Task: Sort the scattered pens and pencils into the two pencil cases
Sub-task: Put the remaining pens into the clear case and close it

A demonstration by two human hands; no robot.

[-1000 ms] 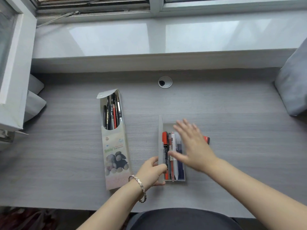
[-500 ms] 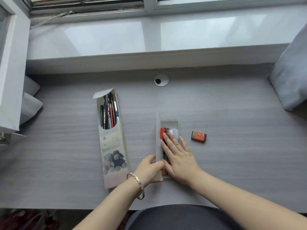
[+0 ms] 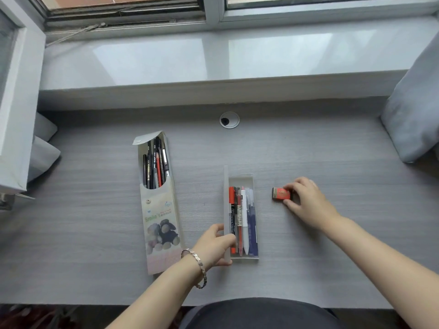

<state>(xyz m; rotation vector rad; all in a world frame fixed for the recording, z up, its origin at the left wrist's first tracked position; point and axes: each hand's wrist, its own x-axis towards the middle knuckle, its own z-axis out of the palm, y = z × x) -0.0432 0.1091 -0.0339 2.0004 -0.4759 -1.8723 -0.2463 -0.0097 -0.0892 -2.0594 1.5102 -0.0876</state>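
Observation:
A clear plastic pencil case (image 3: 240, 257) lies open at the desk's middle, its lid (image 3: 225, 198) standing upright on the left. Several pens (image 3: 242, 219) lie inside it, among them an orange marker. My left hand (image 3: 215, 243) grips the lid's near end. To the left lies a printed card pencil case (image 3: 161, 224) with its flap open and several dark pencils (image 3: 155, 167) sticking out. My right hand (image 3: 306, 200) pinches a small orange eraser (image 3: 280, 194) on the desk, right of the clear case.
The grey desk (image 3: 332, 269) ends at a raised window sill (image 3: 213, 62) behind. A round cable hole (image 3: 229, 119) sits at the back centre. A grey cushion (image 3: 413, 110) leans at the far right, and white folded things (image 3: 42, 148) lie at the left edge.
My right hand has lifted off the pens in the clear case and moved right, where it now pinches the orange eraser. My left hand stays at the lid.

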